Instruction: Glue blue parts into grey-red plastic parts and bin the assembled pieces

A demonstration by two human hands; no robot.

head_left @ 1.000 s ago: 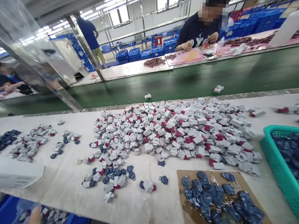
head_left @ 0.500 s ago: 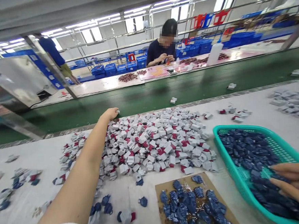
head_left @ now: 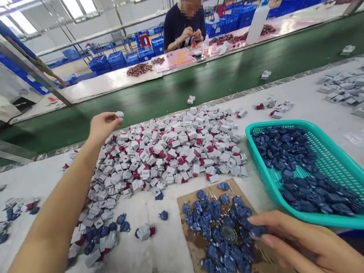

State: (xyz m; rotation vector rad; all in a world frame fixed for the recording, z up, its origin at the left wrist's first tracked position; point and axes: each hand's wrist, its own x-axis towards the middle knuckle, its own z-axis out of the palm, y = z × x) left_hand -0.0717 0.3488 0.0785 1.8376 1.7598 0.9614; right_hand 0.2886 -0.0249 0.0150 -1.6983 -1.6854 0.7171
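Note:
My left hand (head_left: 103, 124) is stretched out over the far left edge of a big heap of white-and-red parts (head_left: 171, 150) and pinches one small white part (head_left: 119, 114) above it. My right hand (head_left: 307, 251) is low at the right, fingers closed on a dark blue part (head_left: 258, 231) over a brown cardboard sheet (head_left: 269, 271) covered with several dark blue parts (head_left: 219, 230).
A teal basket (head_left: 348, 171) holding many dark blue parts stands at the right. Loose mixed parts (head_left: 103, 235) lie near the front left. Beyond the white table runs a green conveyor belt (head_left: 185, 91); a person (head_left: 185, 26) sits at work across it. More white parts (head_left: 355, 88) lie far right.
My left hand has lifted a white part off the heap's far edge. My right hand has left the teal basket and come down to the cardboard with a blue part. The view tilted down.

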